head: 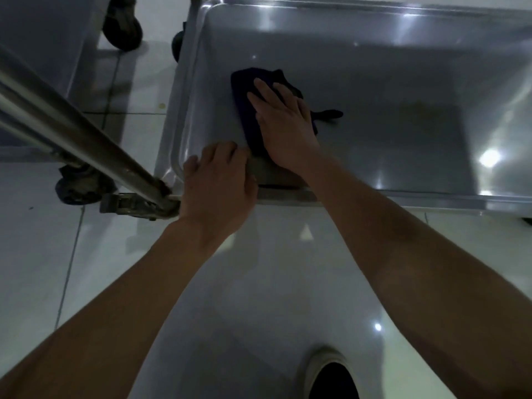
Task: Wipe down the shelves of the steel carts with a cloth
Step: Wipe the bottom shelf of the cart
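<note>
A dark blue cloth (244, 90) lies on the low steel cart shelf (403, 125), near its left side. My right hand (283, 122) presses flat on the cloth with straight fingers, covering most of it. A corner of the cloth sticks out to the right of the hand. My left hand (216, 182) rests on the shelf's near rim (374, 198) at the front left corner, fingers curled over the edge.
A steel post (72, 131) of the cart rises from the front left corner toward me. A second steel cart (43, 38) stands at the upper left, with black caster wheels (122, 27) nearby. Glossy white floor tiles (244, 283) lie below.
</note>
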{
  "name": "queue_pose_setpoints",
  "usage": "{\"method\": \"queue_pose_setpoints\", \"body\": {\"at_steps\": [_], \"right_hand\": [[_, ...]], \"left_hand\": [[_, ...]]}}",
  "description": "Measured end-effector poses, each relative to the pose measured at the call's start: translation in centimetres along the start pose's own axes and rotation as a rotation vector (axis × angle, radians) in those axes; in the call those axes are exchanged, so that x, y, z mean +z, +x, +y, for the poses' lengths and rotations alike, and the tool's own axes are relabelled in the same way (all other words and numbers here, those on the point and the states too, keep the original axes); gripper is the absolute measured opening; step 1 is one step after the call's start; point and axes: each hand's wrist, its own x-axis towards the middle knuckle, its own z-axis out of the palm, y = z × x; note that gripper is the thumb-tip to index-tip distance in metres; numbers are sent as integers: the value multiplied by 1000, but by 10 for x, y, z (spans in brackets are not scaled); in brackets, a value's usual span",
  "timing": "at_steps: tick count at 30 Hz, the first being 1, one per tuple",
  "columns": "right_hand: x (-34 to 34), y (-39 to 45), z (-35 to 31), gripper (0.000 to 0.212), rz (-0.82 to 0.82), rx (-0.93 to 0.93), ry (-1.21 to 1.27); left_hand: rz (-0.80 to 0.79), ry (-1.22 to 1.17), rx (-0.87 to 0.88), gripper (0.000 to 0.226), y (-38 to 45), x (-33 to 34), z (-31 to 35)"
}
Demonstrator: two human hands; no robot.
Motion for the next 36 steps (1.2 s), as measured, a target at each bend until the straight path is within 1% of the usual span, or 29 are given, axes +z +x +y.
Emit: {"method": "queue_pose_setpoints", "body": {"at_steps": [4,9,12,16,20,22,24,27,29,32,36], "right_hand": [[-15,-35,53,50,40,119,-22],[-30,-94,112,48,105,299,-59],[-35,-130,134,47,134,370,-36],[-39,-166,147,47,153,396,-13],[-43,-186,145,48,139,418,-4],[-44,-188,141,49,99,421,-30],[-48,-189,136,49,63,434,-34],[-59,-203,120,47,86,429,39],[-67,-221,105,47,63,397,59],[-86,-252,85,48,-42,363,47],[-130,-297,59,48,-82,396,57]], "left_hand": [[-2,-30,80,36,4,5,40],[-68,-96,188,40,5,14,89],[-103,-113,253,37,1,20,116],[-136,-93,337,38,-8,24,145],[-165,-68,366,38,-17,23,157],[-163,-24,371,39,-20,22,158],[-177,31,366,43,-21,21,158],[-208,89,364,55,-29,18,155],[-205,60,367,57,-38,13,152],[-271,-56,354,54,-51,-2,150],[-337,-80,346,51,-71,-31,151]]}}
